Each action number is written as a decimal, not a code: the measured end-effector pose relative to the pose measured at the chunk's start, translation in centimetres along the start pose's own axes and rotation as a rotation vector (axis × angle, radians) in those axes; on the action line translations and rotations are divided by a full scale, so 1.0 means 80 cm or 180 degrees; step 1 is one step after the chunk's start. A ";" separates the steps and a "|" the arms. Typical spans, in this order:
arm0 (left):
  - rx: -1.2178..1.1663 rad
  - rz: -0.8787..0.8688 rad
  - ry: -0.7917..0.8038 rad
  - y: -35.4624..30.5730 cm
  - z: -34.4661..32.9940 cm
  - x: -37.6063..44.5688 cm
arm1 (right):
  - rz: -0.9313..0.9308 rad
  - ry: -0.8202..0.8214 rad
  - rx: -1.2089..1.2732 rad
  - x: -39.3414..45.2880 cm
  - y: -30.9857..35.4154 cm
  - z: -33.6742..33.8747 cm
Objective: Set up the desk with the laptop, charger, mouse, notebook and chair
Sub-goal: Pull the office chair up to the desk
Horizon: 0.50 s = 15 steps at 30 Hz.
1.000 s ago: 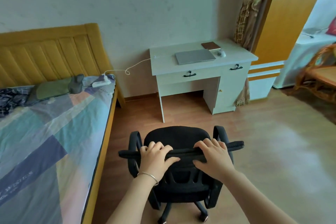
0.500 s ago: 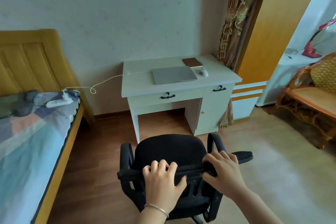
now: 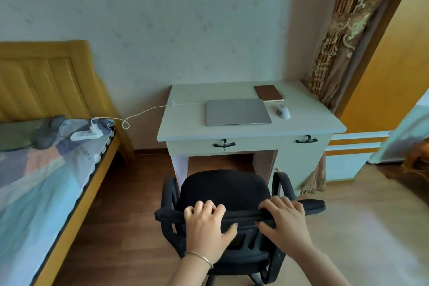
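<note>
A black office chair (image 3: 226,189) stands just in front of the white desk (image 3: 183,127), its seat at the kneehole. My left hand (image 3: 206,227) and my right hand (image 3: 284,220) both grip the top edge of its backrest, fingers curled over it. On the desk lie a closed silver laptop (image 3: 238,112), a brown notebook (image 3: 268,93) behind it to the right, and a white mouse (image 3: 283,112) beside the laptop. A white charger cable (image 3: 139,114) runs from the laptop's left to a power strip (image 3: 86,134) on the bed.
A bed (image 3: 46,181) with a yellow headboard fills the left, with a strip of wooden floor between it and the chair. A patterned curtain (image 3: 334,53) and an orange door frame stand right of the desk. A wicker seat (image 3: 417,158) sits at the far right.
I have rolled the chair forward with both hands, so the desk is much closer and the seat now reaches its kneehole. My grip on the backrest is unchanged.
</note>
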<state>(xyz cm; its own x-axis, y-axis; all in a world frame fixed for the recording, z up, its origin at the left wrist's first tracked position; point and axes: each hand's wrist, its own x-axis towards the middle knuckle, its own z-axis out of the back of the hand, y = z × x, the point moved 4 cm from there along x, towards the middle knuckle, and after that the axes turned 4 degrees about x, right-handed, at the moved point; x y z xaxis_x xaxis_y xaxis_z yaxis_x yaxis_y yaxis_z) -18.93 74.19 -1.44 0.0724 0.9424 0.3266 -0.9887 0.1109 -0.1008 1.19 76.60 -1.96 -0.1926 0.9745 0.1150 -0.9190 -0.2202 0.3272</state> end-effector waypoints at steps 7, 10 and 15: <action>0.0137 0.0260 0.0179 -0.013 -0.034 0.098 | 0.0225 0.0174 0.0043 0.108 -0.046 0.001; 0.0151 0.0373 0.0297 -0.013 -0.044 0.132 | 0.0223 0.0171 0.0045 0.142 -0.055 0.000; 0.0032 0.0437 0.0373 0.003 -0.055 0.175 | 0.0220 0.0195 0.0065 0.183 -0.055 -0.001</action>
<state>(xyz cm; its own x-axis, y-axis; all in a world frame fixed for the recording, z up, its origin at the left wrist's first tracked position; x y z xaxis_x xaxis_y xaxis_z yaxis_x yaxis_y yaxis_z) -17.60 88.79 -1.05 -0.0493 0.9789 0.1985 -0.9916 -0.0241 -0.1274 2.41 91.81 -1.82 -0.2766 0.9576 0.0807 -0.8956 -0.2873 0.3396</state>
